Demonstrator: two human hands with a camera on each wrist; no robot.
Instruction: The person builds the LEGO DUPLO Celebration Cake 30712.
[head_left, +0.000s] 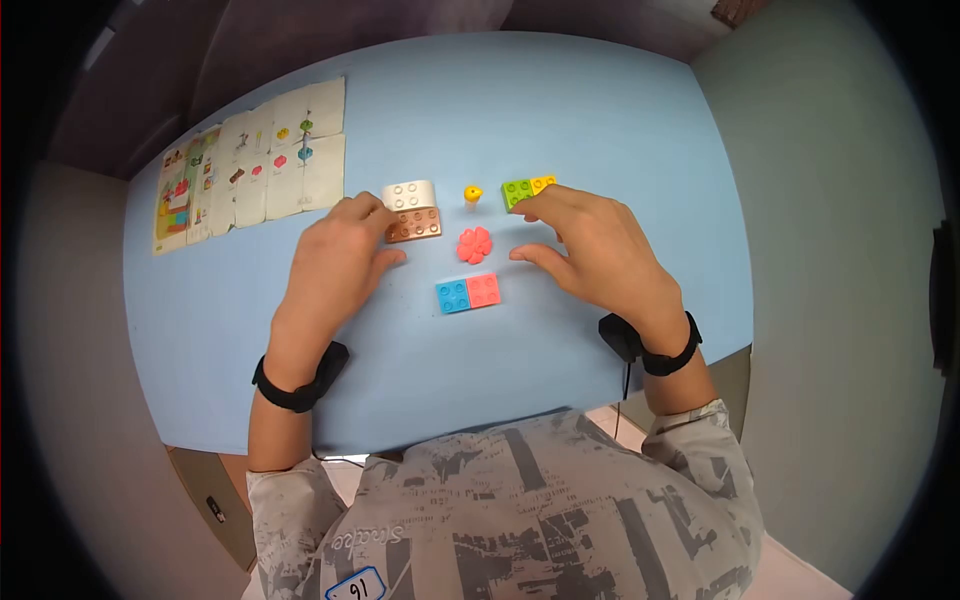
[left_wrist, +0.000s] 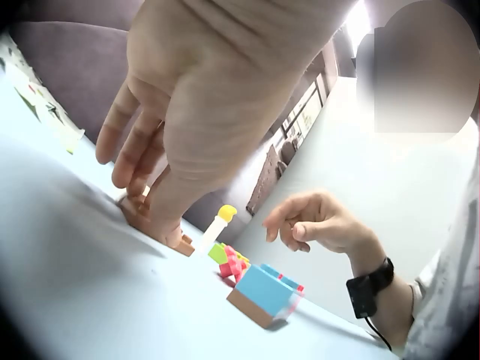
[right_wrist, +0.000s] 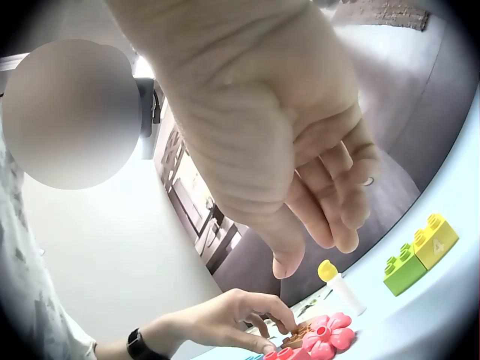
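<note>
My left hand [head_left: 340,255] has its thumb and fingers bent about the left end of a brown brick [head_left: 420,226], gripping it low at the tabletop. Directly behind that brick lies a white brick [head_left: 408,194]. The right hand [head_left: 600,245] hovers over the table with loosely bent fingers and holds nothing; its fingertips overlap the green and yellow bricks [head_left: 517,192] in the head view, while the right wrist view shows them apart. Between the hands is a pink flower piece [head_left: 475,245]. Nearer me, a blue brick [left_wrist: 259,285] and a pink brick [head_left: 483,290] sit side by side on a brown base.
A white candle piece with a yellow flame [right_wrist: 345,292] stands behind the flower. A creased picture sheet [head_left: 250,165] lies at the table's far left. Both wrists wear black bands with cameras, and a cable [head_left: 626,380] hangs from the right one.
</note>
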